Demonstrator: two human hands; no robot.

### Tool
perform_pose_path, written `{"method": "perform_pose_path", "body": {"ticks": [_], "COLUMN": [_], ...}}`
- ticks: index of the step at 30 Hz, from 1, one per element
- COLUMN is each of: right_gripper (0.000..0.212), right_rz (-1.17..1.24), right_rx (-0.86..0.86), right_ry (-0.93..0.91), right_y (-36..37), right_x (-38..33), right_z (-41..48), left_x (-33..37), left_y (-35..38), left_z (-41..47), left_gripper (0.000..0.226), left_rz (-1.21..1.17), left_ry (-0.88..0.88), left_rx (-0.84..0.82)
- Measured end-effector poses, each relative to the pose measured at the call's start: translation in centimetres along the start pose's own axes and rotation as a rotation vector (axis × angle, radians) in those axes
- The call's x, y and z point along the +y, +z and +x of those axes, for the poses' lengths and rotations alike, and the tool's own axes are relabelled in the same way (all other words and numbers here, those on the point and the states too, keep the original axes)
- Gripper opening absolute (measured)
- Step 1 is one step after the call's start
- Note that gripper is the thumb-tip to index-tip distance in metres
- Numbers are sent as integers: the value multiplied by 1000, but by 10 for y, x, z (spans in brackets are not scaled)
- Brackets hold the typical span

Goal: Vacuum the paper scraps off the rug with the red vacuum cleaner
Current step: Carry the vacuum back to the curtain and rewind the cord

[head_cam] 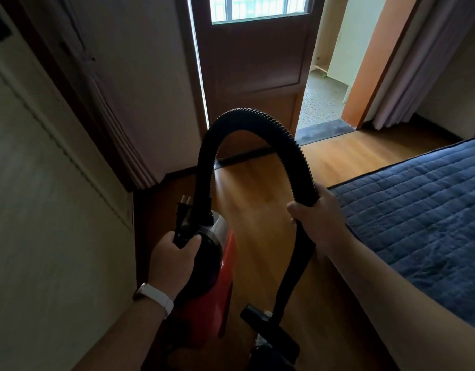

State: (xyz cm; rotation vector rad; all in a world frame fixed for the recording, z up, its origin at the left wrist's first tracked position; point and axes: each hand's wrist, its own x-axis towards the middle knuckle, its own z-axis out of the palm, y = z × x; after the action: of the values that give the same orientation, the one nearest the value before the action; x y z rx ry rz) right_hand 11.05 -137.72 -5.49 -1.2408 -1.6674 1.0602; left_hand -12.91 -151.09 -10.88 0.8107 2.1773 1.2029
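Observation:
The red vacuum cleaner (225, 277) hangs above the wooden floor at lower centre. My left hand (172, 259) grips its black handle together with the power plug (183, 210), whose prongs point up. A black ribbed hose (257, 121) arches up from the body and comes down into my right hand (318, 218), which grips it where the hose meets the black wand. The black floor nozzle (257, 317) hangs low near the bottom edge. A blue quilted rug (423, 210) lies on the floor at right. No paper scraps are visible on it.
A brown door (257, 76) with a window stands open ahead, with a bright doorway (324, 103) to its right. A cream wall (43, 210) and dark wooden trim (118, 145) close in on the left. Curtains (423, 62) hang at the far right. Wooden floor (257, 196) runs between wall and rug.

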Motion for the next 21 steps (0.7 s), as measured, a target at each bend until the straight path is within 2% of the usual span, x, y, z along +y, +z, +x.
{"method": "perform_pose_path", "body": {"ticks": [6,14,21], "right_gripper": [22,17,29], "right_rz": [-21,99,67], "right_rx": [-33,-4,92], "right_ry": [-14,61,93], "right_y": [14,18,30], "right_x": [16,32,53], "right_z": [108,235,338], "left_x": [43,107,143], "left_y": [37,91,140], "left_z": [92,200,316], "left_gripper": [23,30,26], "left_rz": [41,9,-20], "left_ry": [-11,23,43], "left_rx": [10,14,-79]}}
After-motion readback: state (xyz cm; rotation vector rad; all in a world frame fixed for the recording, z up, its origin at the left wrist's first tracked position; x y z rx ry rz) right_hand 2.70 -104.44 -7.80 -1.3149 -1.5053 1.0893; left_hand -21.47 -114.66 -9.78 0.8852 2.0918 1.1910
